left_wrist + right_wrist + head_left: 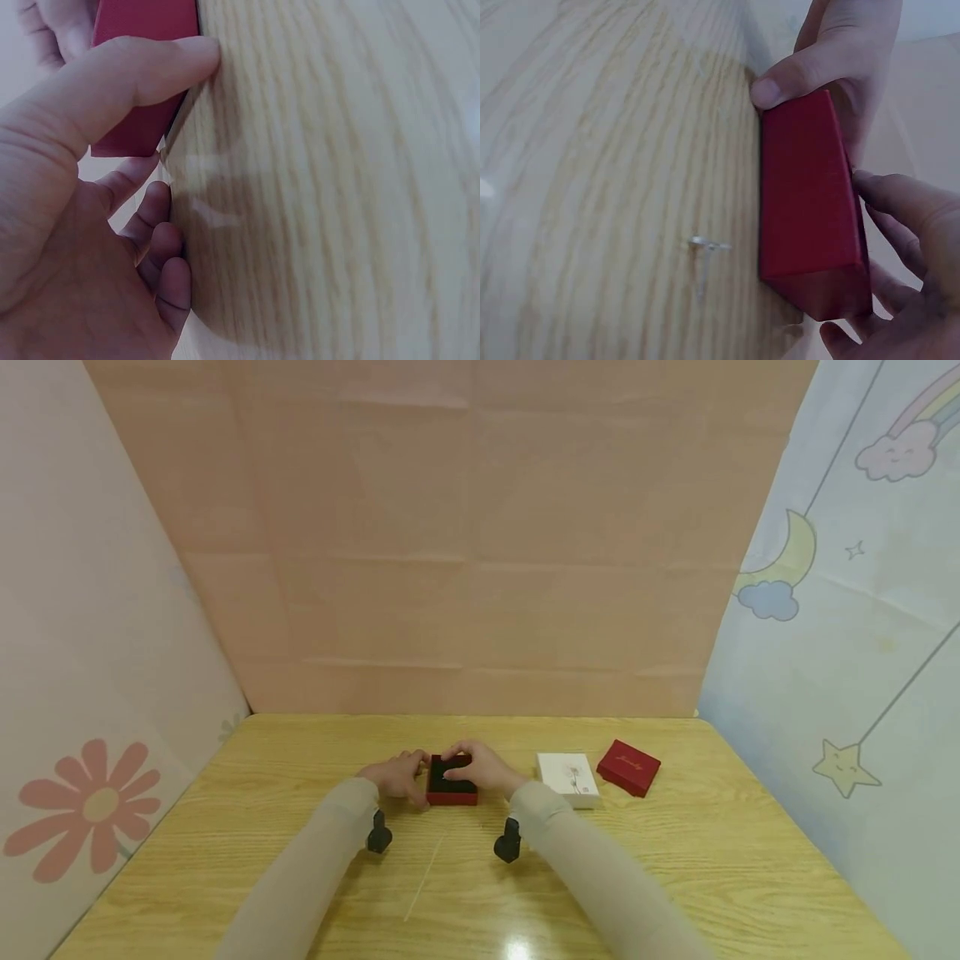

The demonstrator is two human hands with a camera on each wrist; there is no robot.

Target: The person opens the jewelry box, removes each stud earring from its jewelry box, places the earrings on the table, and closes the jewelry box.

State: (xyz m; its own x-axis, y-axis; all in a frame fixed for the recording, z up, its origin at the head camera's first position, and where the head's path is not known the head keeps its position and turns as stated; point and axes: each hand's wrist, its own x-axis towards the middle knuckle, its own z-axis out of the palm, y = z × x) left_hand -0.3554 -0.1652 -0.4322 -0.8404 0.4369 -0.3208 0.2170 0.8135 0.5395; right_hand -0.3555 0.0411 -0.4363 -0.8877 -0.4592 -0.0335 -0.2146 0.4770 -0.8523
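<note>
A small red jewelry box [452,797] with a black padded insert [452,787] stands uncovered on the table. My left hand [397,778] grips its left side, the thumb along the front corner and the fingers behind. Over the box's top reaches my right hand [483,768], its thumb touching the insert and the other fingers bent toward the far side. A tiny glint shows by the right thumb tip in the right wrist view; what it is cannot be made out. On the wood before the box lies a small silver stud earring [705,244].
To the right of the hands lies a white square box [562,777] with a flower print. Beside it, turned at an angle, is a red lid [630,767] with gold lettering. A wood-grain table [300,760] carries everything, with printed sheets around it.
</note>
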